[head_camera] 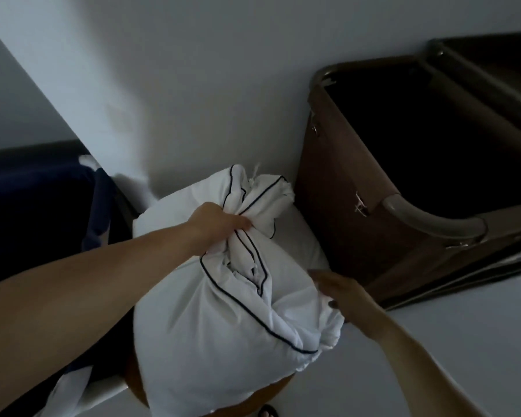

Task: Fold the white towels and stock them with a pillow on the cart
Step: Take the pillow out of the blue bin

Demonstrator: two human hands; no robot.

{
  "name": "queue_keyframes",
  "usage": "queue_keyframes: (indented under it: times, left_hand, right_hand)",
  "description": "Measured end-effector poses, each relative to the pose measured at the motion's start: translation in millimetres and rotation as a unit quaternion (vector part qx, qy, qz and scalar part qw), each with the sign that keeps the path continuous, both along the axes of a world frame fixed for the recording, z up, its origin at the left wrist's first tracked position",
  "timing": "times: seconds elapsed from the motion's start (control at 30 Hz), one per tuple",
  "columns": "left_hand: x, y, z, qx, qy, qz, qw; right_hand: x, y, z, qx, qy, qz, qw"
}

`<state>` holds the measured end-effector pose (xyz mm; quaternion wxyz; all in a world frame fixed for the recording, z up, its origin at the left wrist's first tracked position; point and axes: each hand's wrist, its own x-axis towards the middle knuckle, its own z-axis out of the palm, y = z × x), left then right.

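Gripping bunched top of white pillow (211, 320), left hand (220, 221) fingers curled into fabric. Flat right hand (340, 291), fingers straight, touches pillow's right side. Pillow upright, just left of brown cart (343, 176), dark piping along cover edge.

My left hand (220, 219), arm extended to centre frame, grips the pillow (211, 326); my right hand (340, 291), lower right, fingers straight.
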<state>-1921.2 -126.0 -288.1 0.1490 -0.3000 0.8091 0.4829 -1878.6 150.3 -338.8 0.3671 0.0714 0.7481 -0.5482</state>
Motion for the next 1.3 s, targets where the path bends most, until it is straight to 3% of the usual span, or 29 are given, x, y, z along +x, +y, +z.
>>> queue_keyframes:
  times: [0.07,0.13,0.23,0.33,0.43,0.5,0.53,0.57,0.63,0.67,0.7,0.83,0.97,1.2,1.3]
  left_hand:
    - [-8,13,-9,0.03,-0.004,-0.007,1.0]
    - [-16,30,-15,0.095,-0.016,0.002,0.995]
    - [-29,53,-19,0.203,-0.048,0.023,0.978]
    - [-35,60,-19,0.289,-0.078,-0.01,0.954]
    - [-37,45,-20,0.293,-0.077,-0.089,0.949]
    - [-37,28,-24,0.185,-0.01,-0.191,0.964]
    - [-35,18,-29,0.07,0.057,-0.271,0.958]
    - [-33,7,-35,-0.061,0.143,-0.349,0.924]
    - [-29,-18,-51,-0.27,0.313,-0.447,0.793]
    - [-29,-31,-60,-0.346,0.36,-0.462,0.733]
    - [-31,-41,-67,-0.393,0.359,-0.461,0.71]
    - [-58,-59,-89,-0.406,0.218,-0.445,0.768]
    - [-86,-42,-115,-0.417,0.17,-0.445,0.774]
    - [-95,-29,-146,-0.454,0.15,-0.435,0.763]
    - [-84,-42,-140,-0.415,0.205,-0.421,0.78]
  right_hand:
    - [4,2,35,0.001,0.053,-0.049,0.997]
    - [21,-13,67,0.098,0.138,0.037,0.985]
    - [55,-59,71,0.281,0.306,0.15,0.897]
    - [38,-92,37,0.358,0.204,0.159,0.897]
    - [6,-92,-7,0.406,0.153,0.084,0.897]
    - [-1,-84,-36,0.411,0.153,0.041,0.898]
    - [-3,-81,-48,0.412,0.155,0.033,0.897]
    - [-4,-80,-59,0.416,0.158,0.033,0.895]
    - [-9,-78,-73,0.419,0.16,0.03,0.893]
    - [-12,-76,-78,0.418,0.157,0.026,0.894]
    - [-15,-74,-83,0.416,0.154,0.019,0.896]
    - [-15,-62,-99,0.416,0.116,-0.022,0.902]
    - [-26,-54,-118,0.413,0.109,-0.056,0.903]
    - [-62,-23,-151,0.308,0.058,-0.085,0.946]
    - [-80,-24,-160,0.256,0.042,-0.052,0.964]
